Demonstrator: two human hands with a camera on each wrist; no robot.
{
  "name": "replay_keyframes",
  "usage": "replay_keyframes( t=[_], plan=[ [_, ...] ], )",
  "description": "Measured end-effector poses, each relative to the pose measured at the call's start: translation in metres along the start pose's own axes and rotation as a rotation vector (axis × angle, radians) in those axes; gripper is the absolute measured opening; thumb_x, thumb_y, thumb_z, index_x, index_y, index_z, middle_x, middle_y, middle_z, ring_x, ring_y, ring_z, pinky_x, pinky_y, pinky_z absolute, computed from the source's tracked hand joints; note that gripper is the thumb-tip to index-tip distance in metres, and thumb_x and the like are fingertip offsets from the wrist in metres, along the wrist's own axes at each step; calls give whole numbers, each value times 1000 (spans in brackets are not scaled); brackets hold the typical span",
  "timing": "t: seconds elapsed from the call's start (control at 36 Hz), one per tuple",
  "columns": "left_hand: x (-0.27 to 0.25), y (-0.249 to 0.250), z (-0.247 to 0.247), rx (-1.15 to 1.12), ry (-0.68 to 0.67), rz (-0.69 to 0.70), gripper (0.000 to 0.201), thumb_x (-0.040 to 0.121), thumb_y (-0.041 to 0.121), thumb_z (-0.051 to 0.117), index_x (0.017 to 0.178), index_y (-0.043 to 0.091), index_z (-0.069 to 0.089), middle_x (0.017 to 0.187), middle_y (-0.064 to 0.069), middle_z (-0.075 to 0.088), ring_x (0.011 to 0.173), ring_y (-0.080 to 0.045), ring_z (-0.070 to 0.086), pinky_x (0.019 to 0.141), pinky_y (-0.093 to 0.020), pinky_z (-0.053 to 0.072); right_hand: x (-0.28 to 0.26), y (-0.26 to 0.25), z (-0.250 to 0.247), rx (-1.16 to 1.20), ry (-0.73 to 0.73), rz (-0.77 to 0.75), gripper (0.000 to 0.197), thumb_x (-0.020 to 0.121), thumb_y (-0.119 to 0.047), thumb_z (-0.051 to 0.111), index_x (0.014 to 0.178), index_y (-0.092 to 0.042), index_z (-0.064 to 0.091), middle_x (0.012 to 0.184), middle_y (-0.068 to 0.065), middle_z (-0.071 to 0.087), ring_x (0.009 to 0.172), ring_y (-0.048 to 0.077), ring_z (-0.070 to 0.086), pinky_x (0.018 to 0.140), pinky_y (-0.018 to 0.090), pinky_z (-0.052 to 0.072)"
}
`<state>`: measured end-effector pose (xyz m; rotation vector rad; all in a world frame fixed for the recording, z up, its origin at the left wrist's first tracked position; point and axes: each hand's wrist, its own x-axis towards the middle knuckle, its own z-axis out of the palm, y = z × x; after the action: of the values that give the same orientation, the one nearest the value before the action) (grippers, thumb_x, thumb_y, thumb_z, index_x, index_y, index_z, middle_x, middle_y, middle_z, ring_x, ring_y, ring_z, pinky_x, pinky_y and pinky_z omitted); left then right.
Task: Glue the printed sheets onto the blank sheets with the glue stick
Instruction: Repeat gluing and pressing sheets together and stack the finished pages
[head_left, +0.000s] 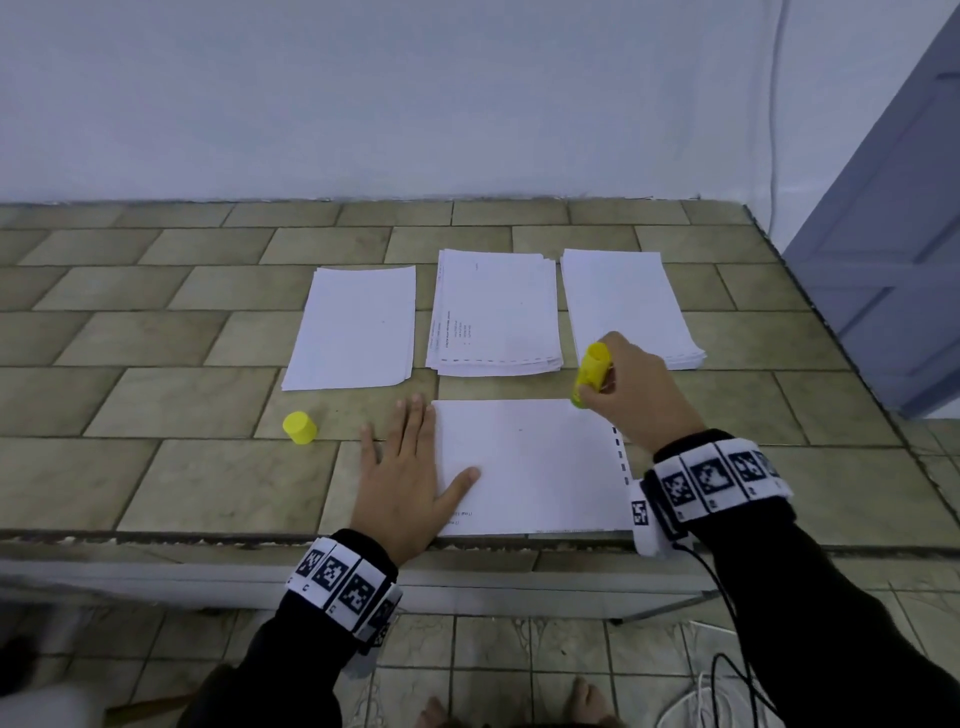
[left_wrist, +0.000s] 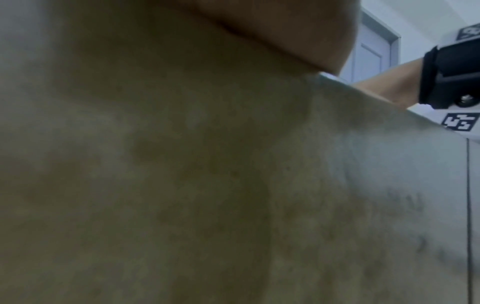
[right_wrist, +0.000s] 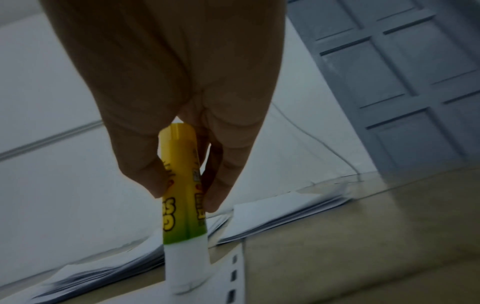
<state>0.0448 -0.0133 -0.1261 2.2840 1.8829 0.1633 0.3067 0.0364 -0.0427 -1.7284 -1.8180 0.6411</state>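
- The working sheet (head_left: 524, 462) lies at the near edge of the tiled table (head_left: 156, 332), long axis running 9 to 3 o'clock, plain side up; faint print shows through near its front edge, so I judge it a printed sheet turned face down for gluing.
- The right hand (head_left: 621, 392) grips the glue stick (head_left: 591, 371), thumb on one side of the barrel and fingers curled on the other, as the right wrist view shows.
- The glue stick stands nearly upright, leaning slightly; its white glue end (right_wrist: 185, 265) points down and appears to touch the sheet's far right corner, beside the row of dark dashes (right_wrist: 233, 275).
- From that corner the rest of the sheet stretches toward 9 and 7 o'clock, so the coming stroke probably runs leftward along the far edge.
- The left hand (head_left: 410, 483) lies flat, fingers straight and slightly apart, thumb pressing the sheet's left edge to steady it; the left wrist view is too blurred to add detail.
- The yellow cap (head_left: 300, 427) sits at 9 o'clock from the left hand, apart from it.
- Three paper stacks lie at 12 o'clock: left stack (head_left: 358, 327), middle stack (head_left: 496, 312), right stack (head_left: 623, 301).
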Motion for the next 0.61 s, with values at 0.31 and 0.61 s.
replay_keyframes(
  t=[0.31,0.61],
  plan=[
    [-1,0,-2,-52,10,-2,91,84,79,6,149,19,30,165,-1,-4,151,-13,-13,121,-52,-8,-8,7,-7,132,104,48,26,81,-3,66,96,-8,46,85,11,61,77,25,61,69,36,53],
    [-1,3,-7,-13,-28,1,109,72,92,10,151,20,26,166,-3,-3,152,-16,-10,120,-53,-8,-25,-66,56,165,-206,-294,13,81,-6,64,85,-2,52,81,10,60,75,23,59,71,45,52]
  ],
)
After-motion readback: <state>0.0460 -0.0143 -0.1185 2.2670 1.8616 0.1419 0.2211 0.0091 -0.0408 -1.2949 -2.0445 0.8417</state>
